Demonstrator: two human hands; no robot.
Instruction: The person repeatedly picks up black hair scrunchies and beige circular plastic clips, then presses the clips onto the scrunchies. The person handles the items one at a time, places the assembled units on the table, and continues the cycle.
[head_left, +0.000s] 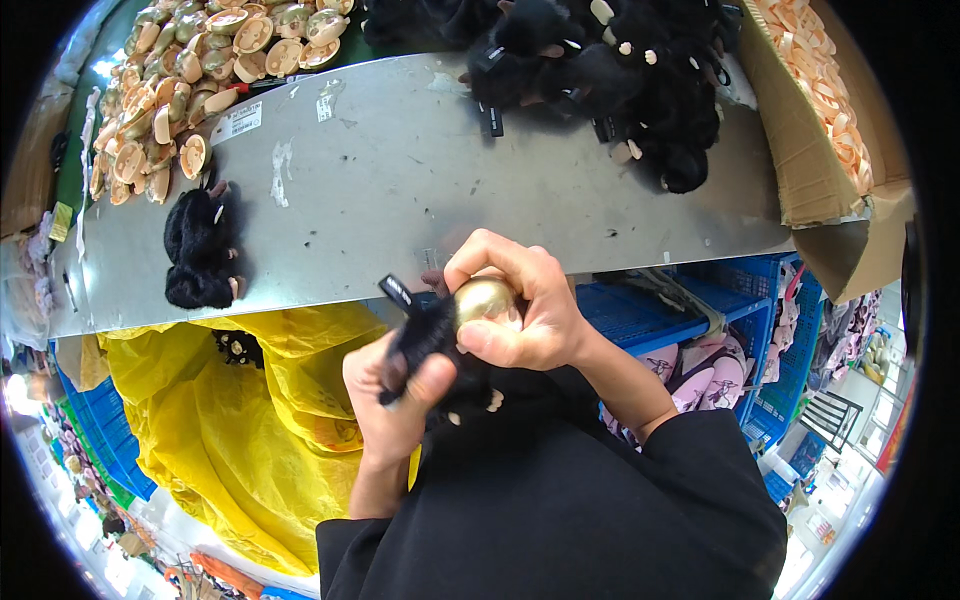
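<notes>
Near my body, just off the table's front edge, my left hand (405, 390) grips a black plush toy (427, 334) that has a black strap and small pale feet. My right hand (521, 307) is closed around a round, shiny gold plastic shell (484, 301), pressed against the toy's side. How the shell and the toy meet is hidden by the fingers. Another black plush toy (196, 247) lies at the left of the metal table (360, 180). A heap of gold and peach plastic shells (161, 105) covers the table's far left.
Many black plush toys (600, 75) are piled at the back right. Beside them stands a cardboard box (802, 157) of peach ribbons (821, 82). Below the table edge are a yellow sack (225, 420) at left and blue plastic crates (645, 307) at right. A red marker (262, 84) lies beside the shells.
</notes>
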